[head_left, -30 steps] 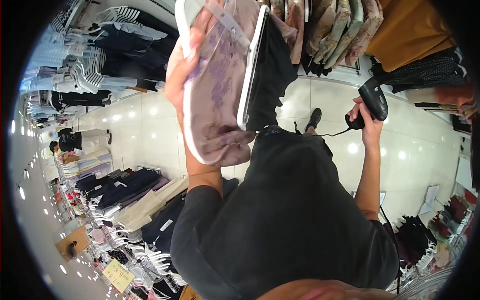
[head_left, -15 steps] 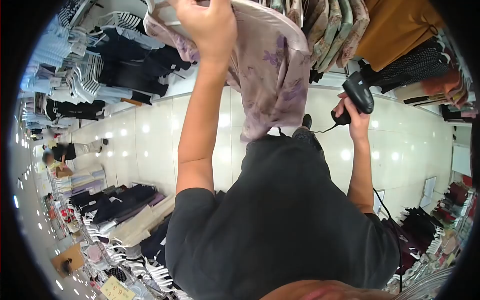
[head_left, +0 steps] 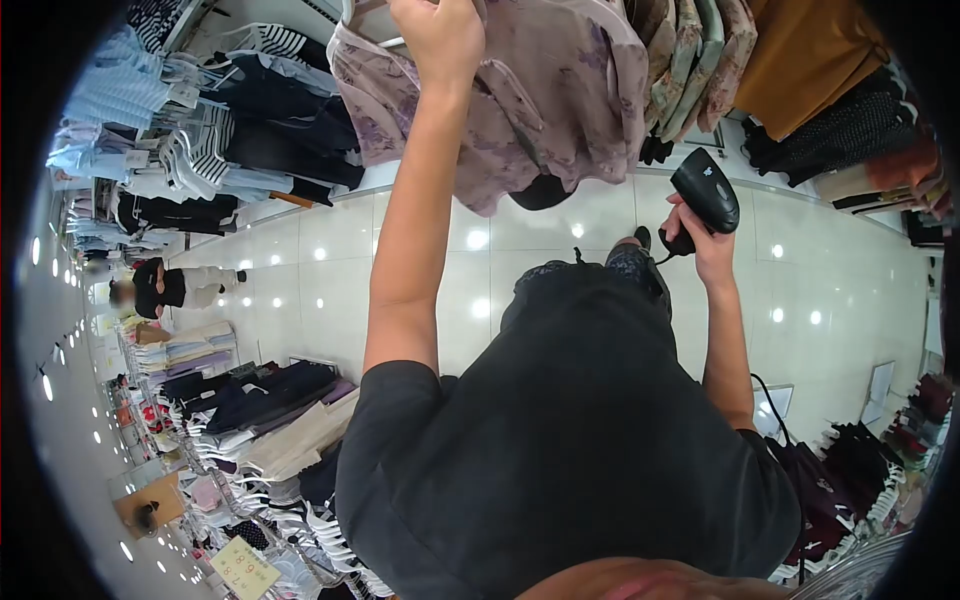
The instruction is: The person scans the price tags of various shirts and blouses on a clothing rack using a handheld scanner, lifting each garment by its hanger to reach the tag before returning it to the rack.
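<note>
My left hand [head_left: 440, 45] is raised at the top edge of the view, its fingers closed at the neck of a mauve floral blouse [head_left: 585, 95]. Part of those fingers lies beyond the frame. White hanger [head_left: 392, 42] parts show beside the hand, inside the blouse's neckline. The blouse hangs spread out, its hem above the floor. Lower on the right, my right hand [head_left: 705, 240] is wrapped around the grip of a black barcode scanner [head_left: 706, 190]. A black cable [head_left: 768, 400] shows by my right upper arm.
Patterned blouses [head_left: 690, 70] and a mustard garment [head_left: 805, 60] hang right of the held blouse. Dark and striped clothes [head_left: 280, 120] hang at upper left. Behind me are racks with white hangers [head_left: 330, 535] and a yellow price sign [head_left: 243, 570]. Another person [head_left: 165, 288] stands in the left aisle.
The blouse has moved up and away from my body and now spreads wider, uncovering floor in front of me. My left hand stays closed at its neck. The scanner remains in my right hand.
</note>
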### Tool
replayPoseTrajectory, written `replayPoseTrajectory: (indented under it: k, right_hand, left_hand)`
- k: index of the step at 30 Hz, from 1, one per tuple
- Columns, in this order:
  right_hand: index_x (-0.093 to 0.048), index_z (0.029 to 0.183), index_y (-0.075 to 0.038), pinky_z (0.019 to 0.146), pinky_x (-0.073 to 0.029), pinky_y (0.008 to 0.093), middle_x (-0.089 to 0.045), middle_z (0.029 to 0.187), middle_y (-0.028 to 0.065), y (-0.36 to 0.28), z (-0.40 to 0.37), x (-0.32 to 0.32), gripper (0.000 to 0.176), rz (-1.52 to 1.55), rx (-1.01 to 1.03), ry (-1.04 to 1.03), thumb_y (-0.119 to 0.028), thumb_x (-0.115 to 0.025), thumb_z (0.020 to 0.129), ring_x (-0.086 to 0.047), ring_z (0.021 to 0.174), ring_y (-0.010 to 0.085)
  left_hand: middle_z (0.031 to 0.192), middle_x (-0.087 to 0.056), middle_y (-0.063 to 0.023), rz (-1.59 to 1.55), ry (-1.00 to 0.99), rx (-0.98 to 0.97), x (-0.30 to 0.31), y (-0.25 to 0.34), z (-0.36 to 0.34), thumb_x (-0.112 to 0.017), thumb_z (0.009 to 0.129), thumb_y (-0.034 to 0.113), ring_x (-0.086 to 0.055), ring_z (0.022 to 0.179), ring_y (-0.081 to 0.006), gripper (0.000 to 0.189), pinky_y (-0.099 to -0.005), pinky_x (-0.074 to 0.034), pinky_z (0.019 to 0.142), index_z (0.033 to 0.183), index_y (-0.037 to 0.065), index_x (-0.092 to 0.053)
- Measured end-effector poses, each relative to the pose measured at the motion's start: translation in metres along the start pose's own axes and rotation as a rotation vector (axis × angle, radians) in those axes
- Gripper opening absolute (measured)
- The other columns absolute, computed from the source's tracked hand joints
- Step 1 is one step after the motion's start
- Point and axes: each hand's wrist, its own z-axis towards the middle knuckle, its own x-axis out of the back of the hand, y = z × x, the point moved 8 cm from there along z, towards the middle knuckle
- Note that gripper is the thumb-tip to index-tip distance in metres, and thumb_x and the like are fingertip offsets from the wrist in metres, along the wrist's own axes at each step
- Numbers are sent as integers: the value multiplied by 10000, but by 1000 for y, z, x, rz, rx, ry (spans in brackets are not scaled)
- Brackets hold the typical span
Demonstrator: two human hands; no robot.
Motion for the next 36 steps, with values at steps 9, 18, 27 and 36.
replayPoseTrajectory:
  k: [9, 18, 27, 36]
  right_hand:
    - [-590, 1059, 43, 696, -498, 302, -572, 688, 53, -2, -3, 4, 181, -43, -8, 28, -86, -562, 935, -570, 628, 127]
    - [-584, 1080, 61, 722, -490, 299, -568, 710, 51, -3, -10, 10, 190, -35, -48, 27, -62, -553, 939, -568, 657, 129]
    - [-596, 1055, 51, 704, -500, 291, -565, 702, 35, -23, -4, 54, 168, -62, 11, 144, -64, -544, 945, -560, 653, 110]
    - [-593, 1058, 55, 704, -501, 308, -559, 706, 46, -22, 32, 99, 167, -34, -32, 156, -64, -547, 949, -557, 648, 116]
  left_hand:
    - [729, -549, -131, 169, 18, -188, -8, 6, -2, -584, 934, 173, -501, 769, -199, 291, -330, -420, 778, 767, -64, -580]
    - [700, -482, -113, 199, 122, -196, -15, 7, 0, -600, 909, 119, -462, 712, -183, 277, -336, -402, 704, 731, -81, -529]
    - [1126, -590, -90, 28, 115, -160, -24, 16, -32, -536, 965, 114, -554, 798, -131, 226, -262, -448, 740, 1045, -83, -615]
    - [1489, -371, -198, -425, 10, 106, 6, 21, -33, -392, 968, 186, -183, 1457, -243, 489, -425, -197, 1168, 1312, -154, -459]
